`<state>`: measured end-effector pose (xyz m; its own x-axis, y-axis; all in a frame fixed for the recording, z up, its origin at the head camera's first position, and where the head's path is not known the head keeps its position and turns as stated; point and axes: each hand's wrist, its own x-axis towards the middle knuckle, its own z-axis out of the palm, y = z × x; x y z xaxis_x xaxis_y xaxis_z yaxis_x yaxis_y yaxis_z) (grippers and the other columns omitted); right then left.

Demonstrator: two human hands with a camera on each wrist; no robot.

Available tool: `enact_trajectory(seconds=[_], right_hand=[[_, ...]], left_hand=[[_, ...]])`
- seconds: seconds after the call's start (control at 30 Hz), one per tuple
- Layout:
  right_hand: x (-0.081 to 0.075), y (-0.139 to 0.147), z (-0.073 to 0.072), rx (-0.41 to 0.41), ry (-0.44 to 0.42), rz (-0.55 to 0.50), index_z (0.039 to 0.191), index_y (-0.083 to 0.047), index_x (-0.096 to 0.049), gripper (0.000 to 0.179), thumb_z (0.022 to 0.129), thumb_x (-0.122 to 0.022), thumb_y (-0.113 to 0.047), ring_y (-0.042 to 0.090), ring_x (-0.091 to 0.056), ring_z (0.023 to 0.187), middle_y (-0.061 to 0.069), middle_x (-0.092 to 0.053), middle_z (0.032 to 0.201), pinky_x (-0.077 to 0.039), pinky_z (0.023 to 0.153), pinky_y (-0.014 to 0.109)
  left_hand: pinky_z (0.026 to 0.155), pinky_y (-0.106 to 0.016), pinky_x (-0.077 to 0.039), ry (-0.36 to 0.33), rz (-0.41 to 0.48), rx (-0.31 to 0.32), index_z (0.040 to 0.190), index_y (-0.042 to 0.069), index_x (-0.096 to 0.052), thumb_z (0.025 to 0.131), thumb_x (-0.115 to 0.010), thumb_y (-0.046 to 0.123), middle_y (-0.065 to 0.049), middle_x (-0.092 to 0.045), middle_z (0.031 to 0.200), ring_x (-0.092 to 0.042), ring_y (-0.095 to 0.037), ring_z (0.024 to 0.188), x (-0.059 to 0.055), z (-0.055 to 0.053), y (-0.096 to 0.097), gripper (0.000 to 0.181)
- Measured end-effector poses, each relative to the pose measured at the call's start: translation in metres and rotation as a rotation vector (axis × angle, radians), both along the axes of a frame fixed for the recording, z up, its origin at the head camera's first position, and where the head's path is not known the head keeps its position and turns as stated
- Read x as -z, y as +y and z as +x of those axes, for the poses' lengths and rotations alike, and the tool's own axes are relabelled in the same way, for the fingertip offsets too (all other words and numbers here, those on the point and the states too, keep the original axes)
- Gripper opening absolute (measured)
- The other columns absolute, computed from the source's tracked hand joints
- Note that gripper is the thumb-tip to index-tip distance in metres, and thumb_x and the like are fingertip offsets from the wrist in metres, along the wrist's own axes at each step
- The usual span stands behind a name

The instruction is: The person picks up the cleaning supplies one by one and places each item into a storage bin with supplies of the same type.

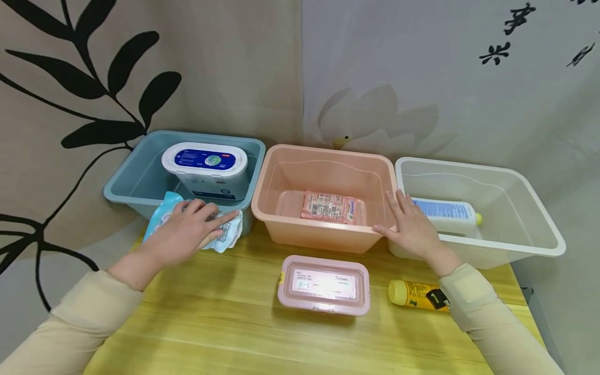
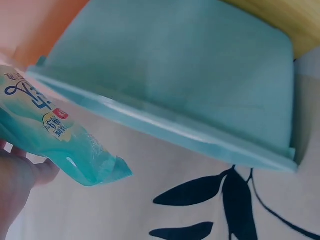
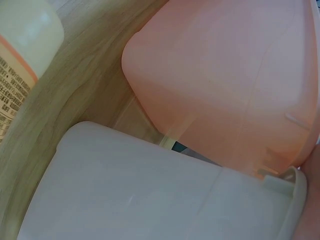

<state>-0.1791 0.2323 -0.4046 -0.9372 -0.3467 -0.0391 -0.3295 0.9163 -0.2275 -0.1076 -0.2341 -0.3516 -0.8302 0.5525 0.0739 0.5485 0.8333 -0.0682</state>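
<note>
My left hand grips a light blue soft pack of wipes from above, at the front rim of the blue bin. Seen in the left wrist view, the pack is tilted beside that bin's rim, with the thumb along its edge. Inside the blue bin stands a tub with a white lid. My right hand rests with extended fingers where the rims of the peach bin and the white bin meet. It holds nothing.
A pink lidded box and a yellow bottle lie on the wooden table. A small pink packet lies in the peach bin, and a white bottle with a blue label in the white one. Patterned curtain hangs behind.
</note>
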Motion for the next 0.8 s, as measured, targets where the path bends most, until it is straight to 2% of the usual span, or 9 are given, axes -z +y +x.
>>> enact_trajectory(seconds=[0.17,0.4,0.8], right_hand=[[0.0,0.0,0.001,-0.001,0.004,-0.001,0.151,-0.006,-0.01,0.09,0.089,-0.046,-0.061,0.05,-0.011,0.139,0.027,-0.007,0.154,-0.013,0.114,0.057],[0.0,0.001,0.001,0.001,0.011,-0.004,0.151,-0.007,-0.009,0.09,0.089,-0.046,-0.061,0.05,-0.012,0.139,0.027,-0.007,0.154,-0.014,0.114,0.058],[0.001,0.001,0.0,0.004,0.008,-0.002,0.151,-0.009,-0.007,0.09,0.089,-0.045,-0.062,0.049,-0.012,0.139,0.026,-0.008,0.154,-0.014,0.114,0.057]], left_hand=[[0.085,-0.056,-0.041,0.036,0.011,0.008,0.143,0.025,-0.039,0.098,-0.046,0.033,-0.011,-0.05,0.12,-0.045,-0.031,0.107,-0.01,-0.009,0.006,0.047],[0.087,-0.056,-0.041,0.037,0.033,0.022,0.143,0.025,-0.041,0.098,-0.045,0.032,-0.012,-0.046,0.122,-0.043,-0.032,0.111,-0.021,-0.025,0.018,0.045],[0.099,-0.059,-0.036,-0.017,0.018,-0.013,0.144,0.03,-0.037,0.097,-0.048,0.035,-0.012,-0.044,0.131,-0.04,-0.032,0.119,-0.035,-0.048,0.045,0.049]])
